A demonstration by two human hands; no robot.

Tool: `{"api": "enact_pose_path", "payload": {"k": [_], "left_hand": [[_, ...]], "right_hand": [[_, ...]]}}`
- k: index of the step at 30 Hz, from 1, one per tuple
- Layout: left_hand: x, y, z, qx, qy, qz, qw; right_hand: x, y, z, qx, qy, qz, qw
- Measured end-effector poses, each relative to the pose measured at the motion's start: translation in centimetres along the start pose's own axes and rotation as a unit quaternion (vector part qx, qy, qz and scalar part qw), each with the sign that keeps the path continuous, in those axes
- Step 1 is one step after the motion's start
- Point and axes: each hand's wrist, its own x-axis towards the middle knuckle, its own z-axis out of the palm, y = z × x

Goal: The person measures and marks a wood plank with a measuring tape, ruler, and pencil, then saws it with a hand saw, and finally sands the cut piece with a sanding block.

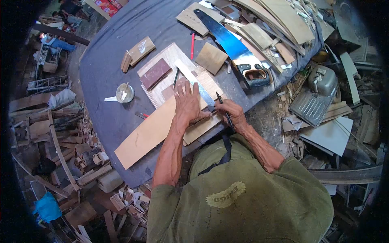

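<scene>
My left hand lies flat with fingers spread on a light wooden board, its fingertips along a metal straightedge. Whether the straightedge has a stock is hidden near my thumb. My right hand is closed around a dark pencil, which is held near the board's right end and the straightedge's lower end. More wood pieces lie under and beside the board. A second dark pencil and a maroon block rest on a pale panel beyond my left hand.
A handsaw lies at the right of the cloth-covered table, before piled wood strips. A small tub, a red marker and wood blocks also lie there. Scraps and a metal sink crowd the floor.
</scene>
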Motion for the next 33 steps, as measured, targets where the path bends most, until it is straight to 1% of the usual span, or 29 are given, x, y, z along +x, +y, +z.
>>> {"api": "enact_pose_path", "payload": {"k": [2, 8, 11, 14, 17, 20, 23, 26, 29, 30, 33], "left_hand": [[0.0, 0.0, 0.0, 0.003, 0.0, 0.002, 1.0], [-0.1, 0.2, -0.2, -0.002, 0.005, 0.003, 1.0], [-0.1, 0.4, -0.4, -0.002, 0.003, 0.001, 1.0], [-0.1, 0.3, -0.6, -0.006, -0.001, 0.004, 1.0], [0.2, 0.1, 0.1, 0.01, 0.003, 0.001, 1.0], [0.1, 0.1, 0.0, -0.004, 0.002, 0.0, 1.0], [0.1, 0.3, -0.5, -0.033, -0.002, -0.002, 0.999], [0.2, 0.4, -0.7, -0.039, -0.008, -0.007, 0.999], [-0.2, 0.7, -1.1, -0.033, 0.003, -0.007, 0.999], [-0.2, 0.7, -1.0, -0.034, 0.001, -0.008, 0.999], [-0.2, 0.7, -0.8, -0.037, -0.003, -0.009, 0.999]], "right_hand": [[-0.1, 0.0, -0.2, 0.007, -0.008, 0.013, 1.0], [0.0, -0.1, -0.3, 0.009, 0.003, -0.002, 1.0], [-0.1, 0.3, 0.1, 0.01, 0.007, 0.008, 1.0], [0.2, -0.2, -0.2, 0.004, 0.012, -0.007, 1.0], [0.1, -0.4, -0.3, 0.023, 0.011, 0.012, 1.0], [0.1, 0.2, 0.0, 0.007, 0.027, -0.014, 1.0], [0.4, -0.5, -0.5, 0.01, 0.01, 0.004, 1.0], [1.2, -0.9, -0.9, 0.025, 0.011, -0.023, 0.999], [1.6, -2.0, -1.7, -0.004, 0.023, 0.05, 0.998], [2.0, -1.7, -1.8, 0.001, 0.029, 0.039, 0.999], [2.8, -1.6, -2.0, -0.003, 0.042, 0.046, 0.998]]}}
